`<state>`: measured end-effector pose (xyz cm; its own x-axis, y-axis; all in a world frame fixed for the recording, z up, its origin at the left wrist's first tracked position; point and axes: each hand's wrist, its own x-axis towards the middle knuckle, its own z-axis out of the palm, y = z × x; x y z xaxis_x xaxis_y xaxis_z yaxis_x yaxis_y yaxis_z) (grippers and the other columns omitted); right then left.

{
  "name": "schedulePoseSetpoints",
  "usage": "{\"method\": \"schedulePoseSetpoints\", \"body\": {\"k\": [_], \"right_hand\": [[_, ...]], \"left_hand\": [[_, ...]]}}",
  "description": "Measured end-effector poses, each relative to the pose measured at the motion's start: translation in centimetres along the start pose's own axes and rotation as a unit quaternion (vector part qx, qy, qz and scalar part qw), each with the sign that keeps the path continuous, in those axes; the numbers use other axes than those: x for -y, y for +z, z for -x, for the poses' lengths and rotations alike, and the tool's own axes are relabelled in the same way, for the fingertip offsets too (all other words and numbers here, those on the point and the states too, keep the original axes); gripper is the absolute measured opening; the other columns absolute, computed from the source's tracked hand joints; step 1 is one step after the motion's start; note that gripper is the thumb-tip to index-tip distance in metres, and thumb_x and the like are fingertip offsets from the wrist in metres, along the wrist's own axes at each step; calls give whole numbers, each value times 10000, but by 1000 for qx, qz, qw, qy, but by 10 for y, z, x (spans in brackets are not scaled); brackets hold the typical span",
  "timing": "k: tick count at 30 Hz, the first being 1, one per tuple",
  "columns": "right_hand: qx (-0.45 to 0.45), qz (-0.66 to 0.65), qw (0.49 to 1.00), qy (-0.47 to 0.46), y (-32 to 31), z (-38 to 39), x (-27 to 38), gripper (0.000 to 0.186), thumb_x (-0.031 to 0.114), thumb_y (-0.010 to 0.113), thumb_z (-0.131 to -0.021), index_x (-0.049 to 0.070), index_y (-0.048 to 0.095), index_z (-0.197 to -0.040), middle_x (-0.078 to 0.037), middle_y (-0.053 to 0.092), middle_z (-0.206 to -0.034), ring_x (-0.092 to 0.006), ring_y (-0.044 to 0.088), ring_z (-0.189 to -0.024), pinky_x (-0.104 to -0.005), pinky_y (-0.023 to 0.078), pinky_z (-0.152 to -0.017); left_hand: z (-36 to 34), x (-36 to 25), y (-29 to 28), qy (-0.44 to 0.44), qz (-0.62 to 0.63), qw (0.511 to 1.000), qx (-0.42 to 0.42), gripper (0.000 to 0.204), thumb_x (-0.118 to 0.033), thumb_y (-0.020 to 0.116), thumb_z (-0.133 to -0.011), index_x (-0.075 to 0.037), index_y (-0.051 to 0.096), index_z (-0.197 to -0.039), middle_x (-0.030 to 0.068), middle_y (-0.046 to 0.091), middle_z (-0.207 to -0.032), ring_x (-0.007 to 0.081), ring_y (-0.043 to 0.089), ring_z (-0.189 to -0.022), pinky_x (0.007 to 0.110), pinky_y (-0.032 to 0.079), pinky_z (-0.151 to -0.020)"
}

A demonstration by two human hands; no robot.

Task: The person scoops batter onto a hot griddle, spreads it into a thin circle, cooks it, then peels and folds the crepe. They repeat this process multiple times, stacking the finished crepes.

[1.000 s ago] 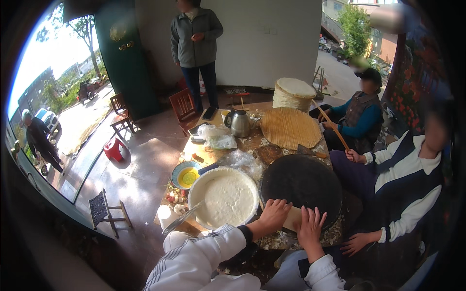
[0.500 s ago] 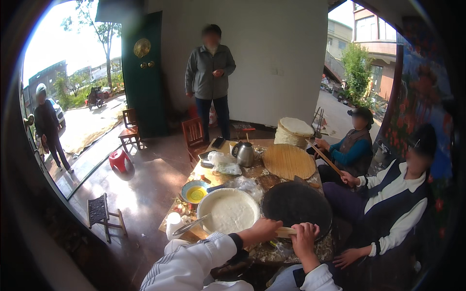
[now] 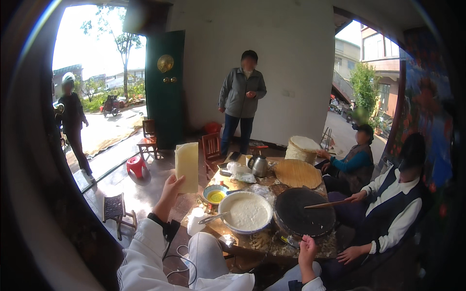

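My left hand (image 3: 171,190) is raised at the left of the table and closed round the lower end of a flat, pale yellow rectangular scraper (image 3: 187,167), held upright. At the near edge of a round black griddle (image 3: 296,208), my right hand (image 3: 307,252) has its fingers pinched together; what they hold, if anything, is too small to make out. Left of the griddle stands a white bowl of batter (image 3: 247,213) with a metal ladle (image 3: 212,218) leaning on its rim. A seated co-worker's hand (image 3: 358,196) holds a wooden stick (image 3: 330,203) over the griddle.
Behind the bowl are a small bowl of yellow oil (image 3: 214,195), a metal kettle (image 3: 259,166) and plastic bags (image 3: 240,170). A round slatted mat (image 3: 298,173) and a stack of flatbreads (image 3: 302,148) lie farther back. A woven folding stool (image 3: 116,211) stands at left.
My left hand has lifted the scraper up and left, away from the griddle. My right hand has let go of it and moved down. The co-worker's stick now reaches over the griddle.
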<state>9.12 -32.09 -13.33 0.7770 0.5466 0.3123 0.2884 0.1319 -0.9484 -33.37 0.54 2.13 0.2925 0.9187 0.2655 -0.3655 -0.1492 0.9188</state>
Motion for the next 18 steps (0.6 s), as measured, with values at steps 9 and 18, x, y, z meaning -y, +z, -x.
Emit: {"method": "schedulePoseSetpoints", "body": {"k": [9, 18], "right_hand": [[131, -128, 945, 270, 5, 78, -45, 493, 29, 560, -873, -2, 368, -1327, -121, 603, -953, -176, 580, -622, -301, 517, -510], [134, -22, 935, 329, 14, 86, -45, 729, 233, 703, -820, 91, 314, -1419, -169, 364, -1444, -291, 533, -1129, -467, 445, -831]], "left_hand": [[34, -83, -166, 80, 121, 952, -269, 419, -293, 600, -921, -50, 487, -1242, 110, 586, -1165, 277, 605, -1049, 429, 513, -877], [43, -102, -235, 110, 65, 946, -298, 383, -205, 629, -863, 2, 517, -1165, 141, 601, -1082, 292, 622, -978, 412, 527, -806]]}}
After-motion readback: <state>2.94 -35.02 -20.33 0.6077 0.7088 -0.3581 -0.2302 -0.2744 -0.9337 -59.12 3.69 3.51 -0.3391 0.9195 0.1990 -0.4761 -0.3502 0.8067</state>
